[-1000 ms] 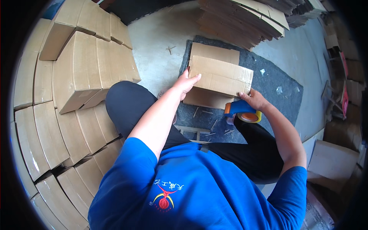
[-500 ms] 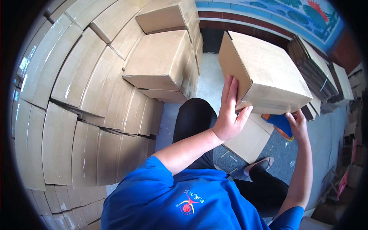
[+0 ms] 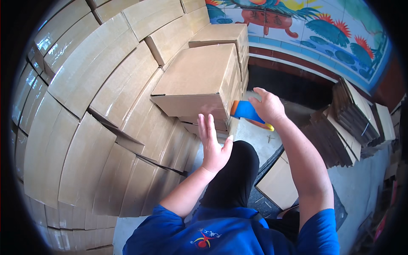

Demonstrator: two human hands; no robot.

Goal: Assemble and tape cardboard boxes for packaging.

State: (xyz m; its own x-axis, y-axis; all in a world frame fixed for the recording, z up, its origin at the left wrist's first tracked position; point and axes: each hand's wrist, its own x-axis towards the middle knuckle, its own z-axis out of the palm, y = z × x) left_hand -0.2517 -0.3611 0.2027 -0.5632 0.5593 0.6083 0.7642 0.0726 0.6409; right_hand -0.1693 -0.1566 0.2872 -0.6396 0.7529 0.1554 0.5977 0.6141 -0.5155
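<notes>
My left hand (image 3: 214, 151) is held up flat with its fingers stretched. Its fingertips are at the lower front of a closed brown cardboard box (image 3: 193, 72); whether they touch it I cannot tell. This box forms the top of a column of boxes ahead of me. In my right hand (image 3: 270, 108) is a blue tape dispenser (image 3: 247, 111) with orange and yellow parts, close to the right side of that column. The palm and fingers hide part of the dispenser.
Taped cardboard boxes (image 3: 97, 63) are stacked high along my left. Bundles of flattened cardboard (image 3: 355, 112) lie at the far right, before a painted tile wall (image 3: 297, 25). A flat cardboard piece (image 3: 278, 182) lies on the floor near my knee (image 3: 242, 159).
The box that was between my hands has left them, and the column by my left hand looks one box higher. My right hand with the tape dispenser has risen toward the column.
</notes>
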